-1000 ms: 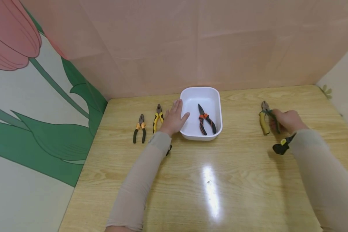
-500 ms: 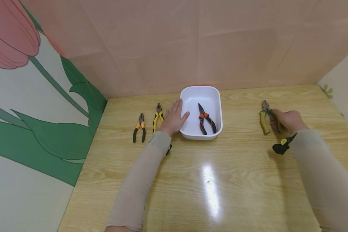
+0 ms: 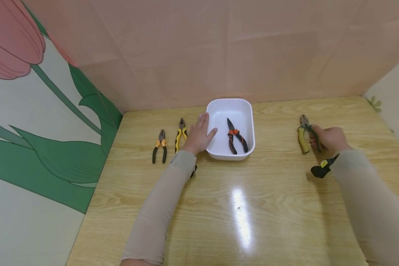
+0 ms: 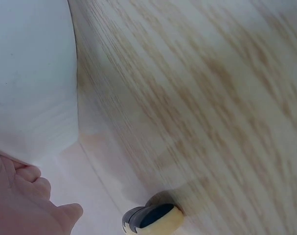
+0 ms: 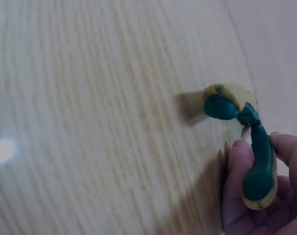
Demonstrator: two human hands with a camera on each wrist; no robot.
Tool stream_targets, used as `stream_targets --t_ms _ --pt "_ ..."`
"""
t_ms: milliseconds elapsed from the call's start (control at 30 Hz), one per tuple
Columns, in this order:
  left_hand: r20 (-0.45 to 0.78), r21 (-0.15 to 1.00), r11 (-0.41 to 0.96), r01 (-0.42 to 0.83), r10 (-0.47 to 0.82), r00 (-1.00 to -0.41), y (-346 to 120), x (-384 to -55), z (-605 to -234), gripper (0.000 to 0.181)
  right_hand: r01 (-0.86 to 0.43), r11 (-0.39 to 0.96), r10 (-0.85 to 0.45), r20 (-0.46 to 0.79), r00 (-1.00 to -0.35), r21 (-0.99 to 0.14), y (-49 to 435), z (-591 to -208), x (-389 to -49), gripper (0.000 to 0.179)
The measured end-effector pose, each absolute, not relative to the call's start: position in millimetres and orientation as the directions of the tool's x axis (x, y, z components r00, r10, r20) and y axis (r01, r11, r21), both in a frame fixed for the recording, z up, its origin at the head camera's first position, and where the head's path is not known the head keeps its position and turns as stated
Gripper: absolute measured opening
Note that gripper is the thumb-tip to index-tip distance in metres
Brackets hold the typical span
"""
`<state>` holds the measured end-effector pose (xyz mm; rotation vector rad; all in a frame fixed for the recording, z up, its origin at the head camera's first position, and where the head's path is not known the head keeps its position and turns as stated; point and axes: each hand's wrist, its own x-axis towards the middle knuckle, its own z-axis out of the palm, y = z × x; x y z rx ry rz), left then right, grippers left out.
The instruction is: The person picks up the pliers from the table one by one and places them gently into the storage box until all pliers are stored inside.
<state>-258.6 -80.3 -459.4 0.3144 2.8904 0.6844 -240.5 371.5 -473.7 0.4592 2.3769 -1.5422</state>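
At the right of the table, my right hand (image 3: 332, 138) pinches one handle of a pair of yellow-and-green pliers (image 3: 303, 141), its jaws pointing away from me. The right wrist view shows thumb and fingers on either side of the green-lined handle (image 5: 260, 181). My left hand (image 3: 199, 136) lies with straight fingers against the left side of a white tray (image 3: 231, 157); in the left wrist view its fingertips are at the tray's wall (image 4: 35, 88). Inside the tray are black-and-orange long-nose pliers (image 3: 236, 136).
Left of my left hand lie yellow-and-black pliers (image 3: 179, 136), partly hidden by that hand, and orange-and-black pliers (image 3: 159, 146). The wooden table (image 3: 272, 207) meets a pink sheet (image 3: 173, 55) at its back edge. A flower-painted wall (image 3: 53, 147) borders the left side.
Almost nothing differs. The head view has shifted very slightly; both hands, the tray and the pliers keep their places.
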Motion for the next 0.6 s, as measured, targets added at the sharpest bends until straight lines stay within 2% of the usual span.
stream_targets --t_ms 100,500,600 --pt "-0.105 0.458 0.873 0.167 0.240 -0.965 -80.1 -258.0 -458.1 0.076 0.395 0.386 0.141 -0.370 -0.919 -0.834 372.0 -478.0 -241.0 0.058" --pt "-0.104 0.467 0.868 0.167 0.242 -0.965 -79.8 -258.0 -458.1 0.076 0.387 0.326 0.195 -0.339 -0.920 -0.863 368.8 -483.4 -240.1 0.053" --pt "-0.110 0.462 0.871 0.165 0.241 -0.964 -79.9 -257.6 -458.9 0.076 0.391 0.337 0.206 -0.338 -0.918 -0.856 366.3 -482.3 -237.4 0.058"
